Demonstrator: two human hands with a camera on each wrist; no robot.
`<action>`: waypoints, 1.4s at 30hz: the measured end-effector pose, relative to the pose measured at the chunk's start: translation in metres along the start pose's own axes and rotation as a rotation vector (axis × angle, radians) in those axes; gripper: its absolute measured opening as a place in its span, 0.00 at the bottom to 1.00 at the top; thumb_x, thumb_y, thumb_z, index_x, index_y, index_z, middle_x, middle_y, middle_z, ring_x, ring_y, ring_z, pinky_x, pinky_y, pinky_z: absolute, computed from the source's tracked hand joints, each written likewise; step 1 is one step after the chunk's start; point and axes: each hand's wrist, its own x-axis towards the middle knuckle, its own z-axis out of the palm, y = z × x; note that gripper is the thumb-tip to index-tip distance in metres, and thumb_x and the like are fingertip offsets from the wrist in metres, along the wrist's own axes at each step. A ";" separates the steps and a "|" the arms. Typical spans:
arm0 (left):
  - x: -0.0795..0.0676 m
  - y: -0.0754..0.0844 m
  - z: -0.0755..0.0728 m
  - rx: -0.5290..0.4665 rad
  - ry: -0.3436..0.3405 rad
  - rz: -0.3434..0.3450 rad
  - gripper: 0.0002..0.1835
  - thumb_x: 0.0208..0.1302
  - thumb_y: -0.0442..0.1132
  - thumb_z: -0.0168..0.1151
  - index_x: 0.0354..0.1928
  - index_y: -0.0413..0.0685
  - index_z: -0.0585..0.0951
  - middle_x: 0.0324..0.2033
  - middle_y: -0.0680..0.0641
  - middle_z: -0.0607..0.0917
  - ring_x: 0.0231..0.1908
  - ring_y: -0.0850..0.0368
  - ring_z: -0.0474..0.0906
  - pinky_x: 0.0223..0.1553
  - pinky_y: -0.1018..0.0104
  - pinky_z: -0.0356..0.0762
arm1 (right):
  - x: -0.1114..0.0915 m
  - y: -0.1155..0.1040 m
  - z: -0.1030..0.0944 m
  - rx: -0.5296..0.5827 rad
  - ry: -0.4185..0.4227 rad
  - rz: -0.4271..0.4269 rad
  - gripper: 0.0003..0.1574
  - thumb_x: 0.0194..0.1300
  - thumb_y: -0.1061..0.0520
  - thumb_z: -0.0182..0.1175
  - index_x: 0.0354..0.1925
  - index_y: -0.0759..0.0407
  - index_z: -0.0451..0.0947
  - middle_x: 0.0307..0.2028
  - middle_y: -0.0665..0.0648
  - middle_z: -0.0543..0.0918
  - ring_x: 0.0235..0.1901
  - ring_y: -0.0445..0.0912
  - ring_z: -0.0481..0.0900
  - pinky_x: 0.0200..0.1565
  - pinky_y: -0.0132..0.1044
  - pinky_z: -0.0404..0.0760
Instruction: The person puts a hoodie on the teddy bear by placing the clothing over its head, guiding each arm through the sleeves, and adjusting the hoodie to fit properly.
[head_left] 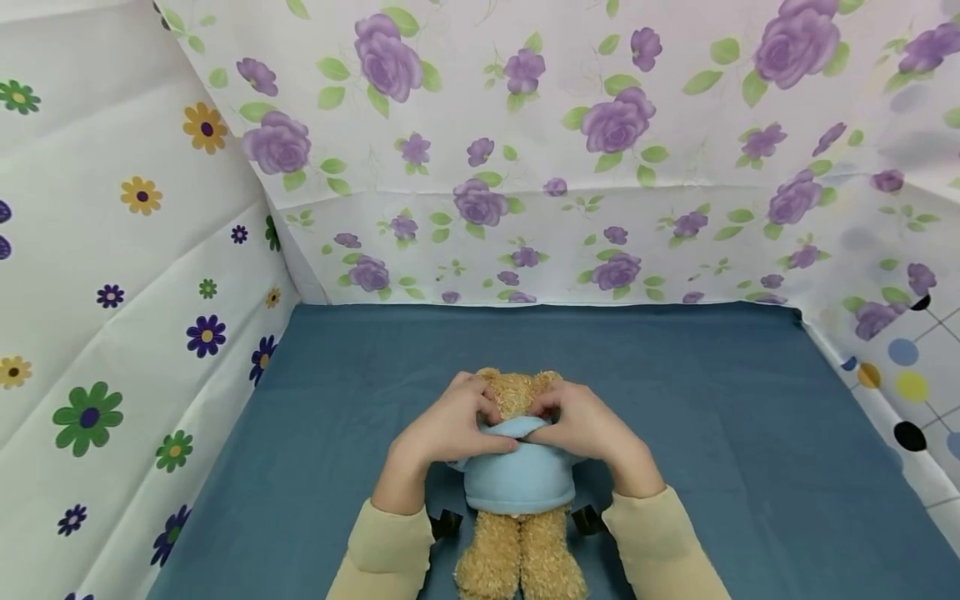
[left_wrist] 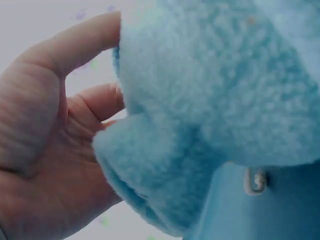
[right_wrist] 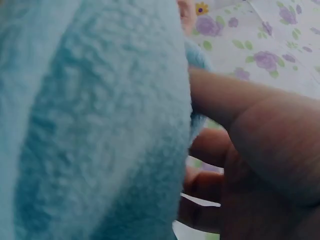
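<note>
A teddy bear [head_left: 487, 550] with curly tan fur lies on the blue cloth, its legs toward me. It wears a light blue sweater [head_left: 517, 479], whose fleecy fabric [left_wrist: 210, 80] fills much of both wrist views. My left hand [head_left: 461, 421] pinches the sweater's neck edge on the left, its thumb lying across the front. On the opposite side my right hand [head_left: 585, 421] pinches the same edge between thumb and curled fingers. The bear's head [head_left: 514, 393] shows between the hands, partly covered by them. In the left wrist view a small pale cord loop [left_wrist: 256, 182] shows on the sweater.
Blue cloth [head_left: 360, 375] covers the tabletop. Flowered white sheets [head_left: 480, 150] hang behind it and along the left side [head_left: 142, 250], with a dotted sheet [head_left: 911, 387] on the right. Small black items [head_left: 446, 523] sit beneath both wrists.
</note>
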 end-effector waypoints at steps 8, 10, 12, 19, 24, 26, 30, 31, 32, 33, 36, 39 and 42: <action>0.001 0.003 0.003 0.021 -0.041 -0.029 0.13 0.62 0.53 0.82 0.29 0.56 0.88 0.43 0.52 0.77 0.50 0.50 0.66 0.47 0.53 0.69 | -0.004 0.007 -0.010 0.100 -0.181 0.020 0.36 0.70 0.40 0.73 0.14 0.47 0.66 0.20 0.47 0.62 0.19 0.42 0.59 0.26 0.34 0.63; 0.001 0.002 0.003 0.006 -0.064 -0.021 0.18 0.61 0.52 0.82 0.22 0.57 0.84 0.41 0.52 0.75 0.49 0.51 0.64 0.46 0.53 0.67 | -0.003 0.008 -0.009 0.118 -0.212 0.028 0.38 0.70 0.39 0.73 0.13 0.47 0.64 0.18 0.46 0.60 0.18 0.41 0.57 0.25 0.33 0.60; 0.000 0.002 0.003 -0.019 -0.087 -0.026 0.20 0.61 0.53 0.83 0.20 0.56 0.82 0.41 0.51 0.74 0.48 0.51 0.64 0.45 0.53 0.66 | -0.003 0.008 -0.008 0.127 -0.225 0.038 0.38 0.70 0.38 0.73 0.13 0.47 0.64 0.19 0.46 0.60 0.18 0.41 0.57 0.25 0.33 0.60; 0.005 -0.002 0.005 -0.069 -0.046 -0.130 0.31 0.67 0.57 0.76 0.66 0.51 0.82 0.71 0.44 0.72 0.79 0.40 0.57 0.75 0.41 0.60 | -0.007 0.012 -0.017 0.139 -0.149 0.127 0.26 0.71 0.35 0.70 0.49 0.53 0.85 0.46 0.56 0.78 0.39 0.50 0.78 0.38 0.45 0.79; 0.008 -0.006 0.007 -0.054 -0.015 -0.215 0.54 0.69 0.60 0.74 0.87 0.52 0.54 0.85 0.42 0.47 0.84 0.43 0.34 0.80 0.37 0.36 | -0.009 0.015 -0.021 0.195 -0.135 0.141 0.58 0.69 0.34 0.73 0.83 0.51 0.57 0.70 0.59 0.72 0.66 0.56 0.75 0.61 0.59 0.78; 0.009 -0.008 0.010 -0.059 -0.019 -0.221 0.58 0.68 0.61 0.74 0.87 0.51 0.49 0.85 0.43 0.48 0.84 0.43 0.35 0.80 0.36 0.36 | -0.009 0.013 -0.020 0.223 -0.147 0.104 0.63 0.67 0.38 0.76 0.85 0.49 0.51 0.75 0.61 0.66 0.71 0.58 0.69 0.66 0.63 0.73; 0.011 -0.011 0.015 -0.103 -0.013 -0.265 0.62 0.65 0.63 0.75 0.88 0.53 0.46 0.86 0.44 0.47 0.84 0.41 0.39 0.78 0.33 0.45 | -0.009 0.010 -0.018 0.207 -0.153 0.058 0.66 0.64 0.40 0.79 0.84 0.50 0.50 0.80 0.60 0.59 0.76 0.60 0.64 0.69 0.65 0.69; 0.011 -0.011 0.016 -0.105 0.001 -0.280 0.63 0.64 0.64 0.76 0.88 0.54 0.46 0.86 0.44 0.47 0.84 0.40 0.41 0.77 0.32 0.49 | -0.009 0.010 -0.017 0.204 -0.146 0.062 0.66 0.64 0.40 0.79 0.84 0.50 0.50 0.80 0.60 0.58 0.76 0.60 0.63 0.69 0.65 0.69; 0.012 -0.011 0.017 -0.111 0.013 -0.297 0.63 0.63 0.64 0.76 0.88 0.56 0.46 0.86 0.43 0.46 0.83 0.38 0.43 0.76 0.32 0.53 | -0.009 0.010 -0.016 0.198 -0.136 0.067 0.65 0.64 0.40 0.79 0.84 0.50 0.51 0.80 0.59 0.58 0.76 0.60 0.64 0.69 0.65 0.69; 0.012 -0.010 0.018 -0.117 0.024 -0.316 0.64 0.63 0.65 0.77 0.88 0.58 0.45 0.86 0.42 0.45 0.83 0.37 0.45 0.75 0.31 0.56 | -0.009 0.010 -0.016 0.191 -0.128 0.073 0.65 0.64 0.39 0.79 0.84 0.50 0.51 0.81 0.59 0.58 0.76 0.60 0.64 0.68 0.65 0.70; 0.013 -0.008 0.019 -0.115 0.055 -0.370 0.66 0.60 0.67 0.77 0.88 0.62 0.44 0.86 0.40 0.45 0.81 0.33 0.50 0.70 0.29 0.64 | -0.009 0.010 -0.015 0.164 -0.102 0.093 0.65 0.64 0.37 0.78 0.84 0.48 0.52 0.80 0.59 0.59 0.75 0.61 0.65 0.67 0.64 0.72; 0.013 -0.008 0.019 -0.112 0.055 -0.388 0.67 0.61 0.69 0.75 0.88 0.60 0.41 0.85 0.39 0.50 0.79 0.33 0.57 0.68 0.31 0.67 | -0.009 0.008 -0.016 0.143 -0.092 0.104 0.66 0.63 0.35 0.78 0.85 0.46 0.51 0.81 0.60 0.59 0.75 0.62 0.65 0.66 0.65 0.73; 0.012 -0.011 0.014 -0.138 0.027 -0.390 0.66 0.64 0.72 0.70 0.88 0.58 0.38 0.71 0.34 0.76 0.63 0.35 0.79 0.57 0.38 0.79 | -0.011 0.006 -0.018 0.126 -0.094 0.112 0.67 0.64 0.34 0.77 0.86 0.44 0.50 0.80 0.62 0.61 0.75 0.63 0.66 0.65 0.66 0.73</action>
